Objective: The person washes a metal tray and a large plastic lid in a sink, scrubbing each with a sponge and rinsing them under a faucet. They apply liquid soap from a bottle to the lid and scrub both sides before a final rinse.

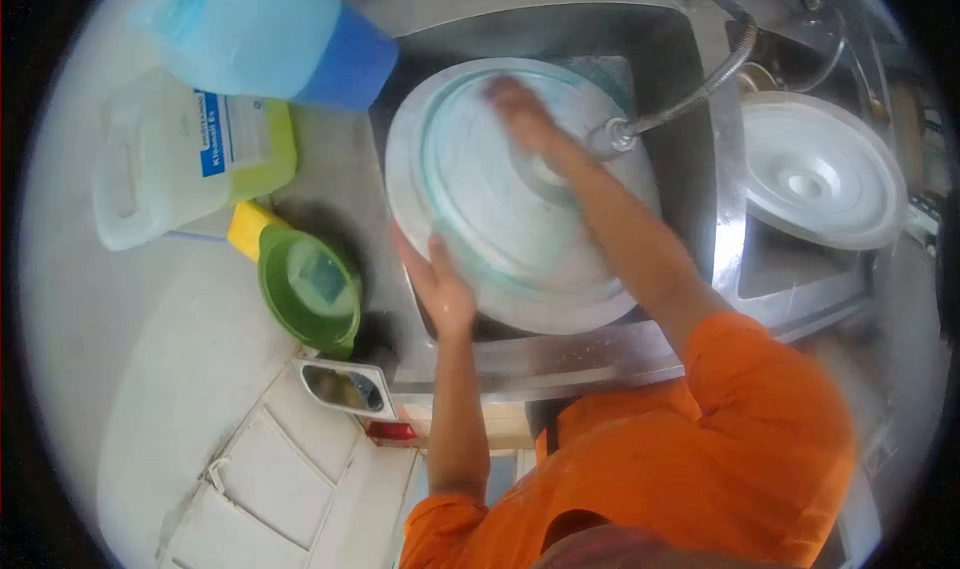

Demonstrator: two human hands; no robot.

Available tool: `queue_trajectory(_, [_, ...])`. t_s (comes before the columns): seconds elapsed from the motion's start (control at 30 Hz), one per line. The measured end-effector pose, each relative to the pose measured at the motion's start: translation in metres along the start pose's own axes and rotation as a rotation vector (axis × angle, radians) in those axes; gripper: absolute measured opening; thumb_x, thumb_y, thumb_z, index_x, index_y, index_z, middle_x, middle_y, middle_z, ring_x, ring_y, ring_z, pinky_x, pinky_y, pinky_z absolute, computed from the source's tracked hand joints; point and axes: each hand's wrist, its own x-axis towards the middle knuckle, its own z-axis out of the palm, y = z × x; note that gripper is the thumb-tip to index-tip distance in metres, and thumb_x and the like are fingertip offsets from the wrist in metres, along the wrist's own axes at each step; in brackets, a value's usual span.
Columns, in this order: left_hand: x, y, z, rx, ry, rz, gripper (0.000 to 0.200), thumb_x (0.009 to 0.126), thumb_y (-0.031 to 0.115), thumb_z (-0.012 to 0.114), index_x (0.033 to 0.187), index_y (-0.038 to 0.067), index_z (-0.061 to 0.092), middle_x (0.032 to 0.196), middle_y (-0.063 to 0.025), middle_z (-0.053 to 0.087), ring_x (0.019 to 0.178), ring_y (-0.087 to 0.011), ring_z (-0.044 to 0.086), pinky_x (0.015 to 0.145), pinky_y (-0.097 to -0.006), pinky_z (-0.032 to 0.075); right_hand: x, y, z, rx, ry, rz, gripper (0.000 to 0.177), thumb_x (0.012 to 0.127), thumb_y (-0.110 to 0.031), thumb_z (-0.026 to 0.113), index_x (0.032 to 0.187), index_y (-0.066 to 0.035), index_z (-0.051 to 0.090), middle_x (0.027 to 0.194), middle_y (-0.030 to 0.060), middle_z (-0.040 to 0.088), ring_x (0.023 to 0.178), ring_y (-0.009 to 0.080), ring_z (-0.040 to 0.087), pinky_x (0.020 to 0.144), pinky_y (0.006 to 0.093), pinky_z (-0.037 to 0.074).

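Observation:
A large round white lid point(480, 189) with greenish streaks and raised rings lies tilted in the metal sink. My left hand point(442, 289) grips its near-left rim, thumb on the upper face and the other fingers along the edge. On the lid's upper part is my right hand point(522, 117), smeared by motion. Whether anything is under its fingers cannot be made out. Just right of that hand, a shower-type spray head point(614, 137) on a flexible metal hose hangs over the lid.
Left of the sink point(680, 99) stand a blue bottle point(270, 39), a clear jug of yellow-green liquid point(190, 159), a yellow sponge point(252, 229) and a green bowl point(283, 312) holding liquid. A second white lid point(825, 169) rests over the right basin.

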Motion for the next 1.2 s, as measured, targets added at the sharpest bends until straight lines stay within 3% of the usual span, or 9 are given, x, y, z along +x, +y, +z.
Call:
queue_trajectory(0.1, [0.001,-0.009,-0.002,-0.009,-0.010,0.006,0.059,0.102,0.015,0.046,0.153,-0.003,0.021,0.154,-0.0205,0.033,0.140,-0.0292,0.034,0.116,-0.0368,0.023,0.005,-0.129,-0.040,0.248,-0.042,-0.201,0.037,0.102,-0.024,0.042,0.132,-0.009,0.057,0.147,0.0183,0.046,0.140,0.0342,0.037,0.117,0.0443,0.028])
queue_trajectory(0.27, [0.000,-0.008,0.000,-0.051,-0.019,0.019,0.060,0.101,0.012,0.046,0.154,0.001,0.020,0.154,-0.0185,0.033,0.139,-0.0276,0.035,0.116,-0.0369,0.022,-0.001,0.062,0.010,-0.086,0.030,-0.159,0.035,0.100,-0.028,0.047,0.125,-0.008,0.063,0.138,0.0171,0.055,0.129,0.0326,0.049,0.109,0.0409,0.039])
queue_trajectory(0.4, [0.003,-0.004,-0.001,-0.003,-0.012,0.018,0.059,0.101,0.013,0.047,0.153,0.000,0.023,0.154,-0.0185,0.034,0.139,-0.0276,0.035,0.116,-0.0369,0.023,-0.089,0.181,0.035,0.551,0.501,0.673,0.035,0.098,-0.033,0.052,0.112,-0.007,0.071,0.108,0.0179,0.070,0.104,0.0357,0.066,0.094,0.0428,0.051])
queue_trajectory(0.5, [-0.003,0.000,0.003,-0.006,0.033,-0.065,0.058,0.101,0.014,0.047,0.153,0.001,0.025,0.154,-0.0187,0.034,0.139,-0.0275,0.036,0.115,-0.0374,0.025,-0.036,0.043,-0.063,-0.078,-0.052,0.818,0.036,0.097,-0.036,0.054,0.111,-0.007,0.071,0.109,0.0181,0.070,0.105,0.0354,0.066,0.092,0.0432,0.051])
queue_trajectory(0.63, [-0.001,0.001,0.003,-0.018,0.043,-0.054,0.058,0.101,0.015,0.048,0.153,0.003,0.027,0.153,-0.0177,0.035,0.136,-0.0284,0.039,0.114,-0.0380,0.028,0.032,-0.014,-0.014,0.299,-0.019,-0.008,0.034,0.099,-0.026,0.050,0.122,-0.005,0.064,0.139,0.0150,0.055,0.135,0.0329,0.044,0.114,0.0424,0.033])
queue_trajectory(0.8, [-0.003,0.000,0.003,-0.119,0.006,-0.066,0.056,0.101,0.012,0.046,0.152,0.000,0.025,0.156,-0.0172,0.031,0.140,-0.0272,0.034,0.117,-0.0375,0.023,0.009,0.037,-0.002,-0.101,0.152,-0.166,0.033,0.100,-0.032,0.048,0.117,-0.010,0.066,0.127,0.0151,0.062,0.127,0.0312,0.050,0.113,0.0426,0.035])
queue_trajectory(0.9, [-0.001,-0.002,0.003,-0.143,0.010,-0.026,0.056,0.101,0.011,0.046,0.152,0.001,0.025,0.155,-0.0169,0.032,0.139,-0.0273,0.036,0.116,-0.0375,0.024,-0.117,0.167,0.045,0.965,0.332,0.567,0.041,0.096,-0.036,0.054,0.124,-0.006,0.059,0.137,0.0176,0.052,0.132,0.0353,0.044,0.114,0.0486,0.031])
queue_trajectory(1.0, [-0.001,0.002,0.006,-0.197,0.020,-0.055,0.056,0.101,0.011,0.046,0.152,0.001,0.025,0.155,-0.0171,0.033,0.139,-0.0272,0.036,0.116,-0.0374,0.024,-0.200,0.039,-0.070,-0.118,0.035,0.732,0.044,0.098,-0.032,0.046,0.137,-0.012,0.053,0.150,0.0189,0.040,0.143,0.0436,0.025,0.117,0.0548,0.022])
queue_trajectory(1.2, [-0.003,0.005,0.003,-0.179,0.014,-0.072,0.057,0.101,0.012,0.047,0.153,0.001,0.025,0.155,-0.0174,0.033,0.139,-0.0270,0.036,0.116,-0.0373,0.025,-0.191,0.025,-0.089,-0.373,-0.306,0.589,0.050,0.098,-0.033,0.046,0.138,-0.002,0.049,0.148,0.0218,0.042,0.142,0.0418,0.030,0.114,0.0519,0.029])
